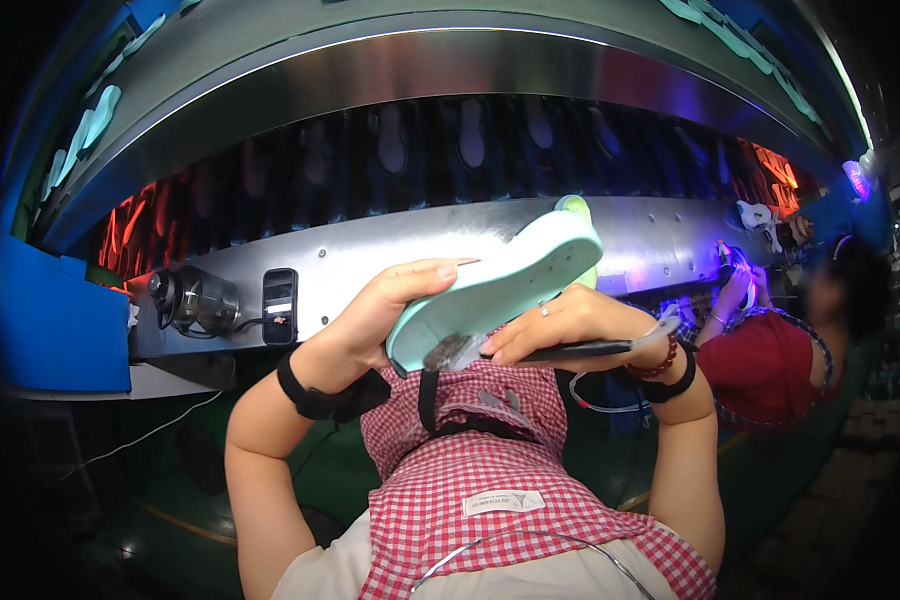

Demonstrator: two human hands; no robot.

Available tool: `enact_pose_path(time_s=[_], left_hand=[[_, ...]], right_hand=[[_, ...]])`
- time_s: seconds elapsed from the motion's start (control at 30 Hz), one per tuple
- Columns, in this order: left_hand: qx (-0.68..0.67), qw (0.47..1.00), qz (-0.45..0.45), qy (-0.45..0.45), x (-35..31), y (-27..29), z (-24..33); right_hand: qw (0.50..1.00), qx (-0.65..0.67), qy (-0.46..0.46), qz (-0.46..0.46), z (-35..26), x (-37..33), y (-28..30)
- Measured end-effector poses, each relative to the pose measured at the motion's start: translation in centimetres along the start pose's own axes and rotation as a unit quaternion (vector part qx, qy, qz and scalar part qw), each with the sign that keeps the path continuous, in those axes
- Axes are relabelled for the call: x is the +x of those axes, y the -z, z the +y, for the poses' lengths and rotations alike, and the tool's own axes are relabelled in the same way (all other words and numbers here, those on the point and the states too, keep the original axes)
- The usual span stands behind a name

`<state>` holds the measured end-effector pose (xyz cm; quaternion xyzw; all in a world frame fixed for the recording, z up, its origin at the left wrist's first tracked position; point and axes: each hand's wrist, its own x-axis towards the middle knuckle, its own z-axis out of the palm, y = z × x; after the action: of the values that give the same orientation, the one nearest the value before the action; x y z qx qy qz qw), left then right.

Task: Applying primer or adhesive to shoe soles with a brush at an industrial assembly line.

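A big machine (390,75) is spread across the top of the frame, with a red glow at each end of its dark front. Below it, a shiny metal table (390,235) is stretched from left to right. A red and white checked apron (470,470) is worn at the bottom of the frame. At the far left, a blue box (65,320) is seen. At the right, a co-worker (770,365) in a red top is lit by purple light.

In the middle of the frame, above the apron, a mint green sole (515,275) is held up at a slant. Its lower left end is gripped by the left hand (385,305), with the thumb laid along the top edge. A brush (595,349) with a black handle is grasped by the right hand (575,320), and its bristles are laid over the lower left end of the sole. A bit of a yellow-green thing (577,205) is seen behind the sole.

On the table at the left, a clear cup (210,302) and a flat black gadget (280,305) are set side by side. Red-brown beads (658,370) are worn on the right wrist.
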<state>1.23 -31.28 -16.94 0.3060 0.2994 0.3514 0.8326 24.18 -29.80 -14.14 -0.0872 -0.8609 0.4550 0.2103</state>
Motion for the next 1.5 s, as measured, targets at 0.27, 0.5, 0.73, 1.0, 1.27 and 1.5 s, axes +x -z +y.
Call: enact_pose_path(time_s=[0.27,0.5,0.73,1.0,1.27,1.5], left_hand=[[0.020,0.999,0.018,0.040,-0.4,-0.3,0.2],[-0.016,0.998,0.007,0.058,-0.8,0.7,0.3],[-0.004,0.999,0.024,0.021,-0.8,1.3,0.4],[-0.204,0.978,-0.034,-0.001,1.3,2.4,-4.4],[-0.218,0.975,-0.024,-0.047,3.0,3.1,-5.0],[-0.196,0.979,0.027,-0.057,2.7,3.0,-5.0]], right_hand=[[0.995,-0.096,-0.002,-0.010,-0.2,-1.3,0.7],[0.986,-0.151,-0.063,-0.032,-1.3,-1.6,2.2],[0.994,-0.058,-0.093,0.013,-0.7,-2.8,2.0],[0.887,0.207,-0.208,0.357,5.1,-2.7,-1.6],[0.844,0.183,-0.150,0.482,7.8,-2.3,-3.0],[0.812,0.020,-0.186,0.553,8.4,-1.2,-4.8]])
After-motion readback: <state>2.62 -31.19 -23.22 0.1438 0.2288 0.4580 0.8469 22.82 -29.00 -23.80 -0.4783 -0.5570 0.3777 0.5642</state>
